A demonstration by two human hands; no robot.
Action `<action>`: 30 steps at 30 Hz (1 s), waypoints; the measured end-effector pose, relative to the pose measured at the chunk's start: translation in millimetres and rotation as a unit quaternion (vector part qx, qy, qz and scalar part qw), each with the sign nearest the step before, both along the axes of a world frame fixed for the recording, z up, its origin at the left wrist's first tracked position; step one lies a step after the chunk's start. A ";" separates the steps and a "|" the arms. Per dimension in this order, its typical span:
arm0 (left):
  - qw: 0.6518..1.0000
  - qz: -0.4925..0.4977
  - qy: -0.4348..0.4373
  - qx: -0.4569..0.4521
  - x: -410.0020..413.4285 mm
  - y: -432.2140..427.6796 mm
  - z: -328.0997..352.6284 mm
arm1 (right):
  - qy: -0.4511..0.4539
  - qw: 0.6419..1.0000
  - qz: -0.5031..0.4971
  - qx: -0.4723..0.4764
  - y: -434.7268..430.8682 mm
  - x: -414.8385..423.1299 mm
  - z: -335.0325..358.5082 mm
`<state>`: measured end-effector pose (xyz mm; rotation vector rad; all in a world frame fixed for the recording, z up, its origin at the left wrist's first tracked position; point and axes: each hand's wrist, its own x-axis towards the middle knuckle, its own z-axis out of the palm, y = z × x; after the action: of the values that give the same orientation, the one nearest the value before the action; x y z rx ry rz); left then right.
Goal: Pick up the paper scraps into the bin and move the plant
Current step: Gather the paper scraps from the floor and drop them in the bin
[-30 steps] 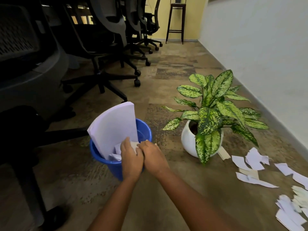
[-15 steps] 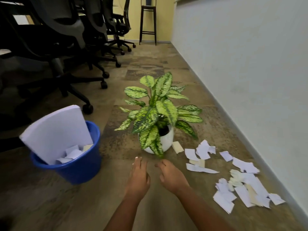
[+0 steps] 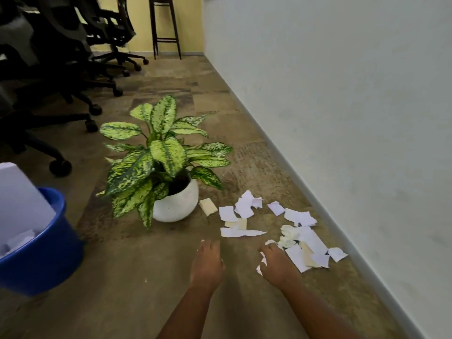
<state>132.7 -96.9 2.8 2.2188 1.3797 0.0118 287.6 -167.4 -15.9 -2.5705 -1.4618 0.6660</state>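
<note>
Several white and cream paper scraps (image 3: 297, 237) lie scattered on the floor near the wall, right of the plant. The plant (image 3: 159, 157) has spotted green leaves and stands in a round white pot (image 3: 175, 204). A blue bin (image 3: 41, 253) sits at the left edge with a large white sheet and scraps inside. My right hand (image 3: 276, 264) rests at the near edge of the scrap pile, fingers touching small white pieces. My left hand (image 3: 207, 263) hovers palm down over bare floor, holding nothing, fingers loosely together.
Black office chairs (image 3: 61, 77) on wheeled bases crowd the left and far side. A tall dark stool (image 3: 165, 28) stands at the back by a yellow wall. The pale wall (image 3: 342, 106) and its skirting run along the right.
Both hands left the bin and moved right across the floor to the scrap pile. The view swung right, so the bin now sits at the left edge.
</note>
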 end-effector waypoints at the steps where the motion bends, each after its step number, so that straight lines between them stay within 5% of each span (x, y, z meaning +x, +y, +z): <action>1: 1.000 -0.012 -0.003 -0.008 9.0 0.2 -4.3 | 0.009 1.000 -0.014 0.004 -3.1 7.3 -5.5; 20: 0.992 -0.042 0.014 -0.116 94.3 17.8 -98.8 | 0.016 0.979 -0.098 -0.177 24.7 59.5 -85.0; 30: 0.964 0.088 -0.149 -0.204 105.5 10.8 -111.6 | 0.149 0.982 -0.116 -0.010 23.6 51.1 -89.8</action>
<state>238.2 -86.1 -108.8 1.6757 1.2725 0.1111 338.7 -143.7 -105.7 -2.4675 -1.0493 0.9808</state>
